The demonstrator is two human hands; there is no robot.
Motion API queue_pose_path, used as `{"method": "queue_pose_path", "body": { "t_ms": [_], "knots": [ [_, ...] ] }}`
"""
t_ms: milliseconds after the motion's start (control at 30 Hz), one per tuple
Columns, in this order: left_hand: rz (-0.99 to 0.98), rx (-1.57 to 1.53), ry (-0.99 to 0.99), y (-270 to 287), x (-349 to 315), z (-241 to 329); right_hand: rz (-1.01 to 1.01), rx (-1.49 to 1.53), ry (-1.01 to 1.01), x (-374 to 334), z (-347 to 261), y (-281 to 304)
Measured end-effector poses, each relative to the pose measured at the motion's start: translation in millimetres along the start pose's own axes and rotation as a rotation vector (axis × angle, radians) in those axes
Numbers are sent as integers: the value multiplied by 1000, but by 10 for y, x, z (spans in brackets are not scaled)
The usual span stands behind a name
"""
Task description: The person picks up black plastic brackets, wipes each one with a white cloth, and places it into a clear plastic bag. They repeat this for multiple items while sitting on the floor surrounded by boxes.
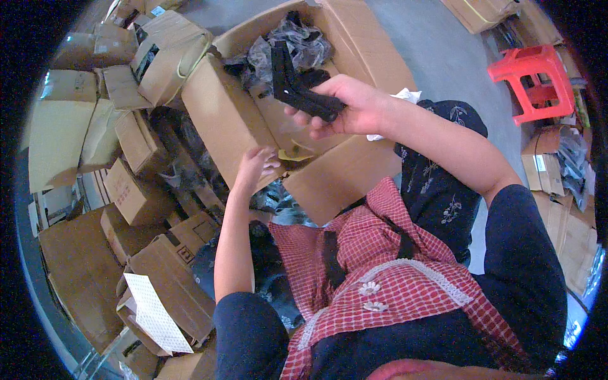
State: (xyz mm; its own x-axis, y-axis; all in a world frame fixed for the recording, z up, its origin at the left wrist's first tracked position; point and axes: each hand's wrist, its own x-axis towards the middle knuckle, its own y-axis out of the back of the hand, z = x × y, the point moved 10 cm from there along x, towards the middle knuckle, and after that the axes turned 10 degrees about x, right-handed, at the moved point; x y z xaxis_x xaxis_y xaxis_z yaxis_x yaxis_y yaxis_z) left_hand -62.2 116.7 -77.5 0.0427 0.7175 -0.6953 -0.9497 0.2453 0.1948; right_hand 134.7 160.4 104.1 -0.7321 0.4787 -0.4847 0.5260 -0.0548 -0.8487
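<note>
My right hand [339,107] is closed around black L-shaped pieces [292,85], held above a large open carton [221,114]. They look like a pair lying side by side, one arm pointing up and away; their exact kind I cannot make out. Over the carton's near left edge is my left hand [258,166], fingers apart and slightly curled, with nothing seen in it. Inside the carton, crumpled clear plastic bags [310,41] lie with dark items among them. A bit of yellow [296,154] shows at the carton's near inner edge.
Cardboard boxes [69,126] pile up on the left, and a white dotted sheet [155,310] lies on one. A red plastic stool [535,82] stands at the right. More cartons with plastic bags [573,164] line the right edge. Bluish plastic [278,201] lies below the carton.
</note>
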Motion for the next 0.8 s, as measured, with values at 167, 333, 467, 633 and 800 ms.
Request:
{"method": "queue_pose_path", "body": {
  "t_ms": [167, 333, 467, 633, 800],
  "knots": [
    [165, -248, 23, 101, 64, -611, 117, -335, 427, -246, -685, -32],
    [155, 351, -173, -184, 375, -561, -98, -383, 822, -691, -1427, -549],
    [244, 796, -447, -465, 1143, 231, 65, -469, 768, -570, -1486, -433],
    [116, 1459, -250, -1123, 1871, 399, 127, -633, 775, -503, -1419, -237],
    [254, 1392, -260, -575, 2096, 278, 98, -837, 844, -474, -1479, -275]
  ]
}}
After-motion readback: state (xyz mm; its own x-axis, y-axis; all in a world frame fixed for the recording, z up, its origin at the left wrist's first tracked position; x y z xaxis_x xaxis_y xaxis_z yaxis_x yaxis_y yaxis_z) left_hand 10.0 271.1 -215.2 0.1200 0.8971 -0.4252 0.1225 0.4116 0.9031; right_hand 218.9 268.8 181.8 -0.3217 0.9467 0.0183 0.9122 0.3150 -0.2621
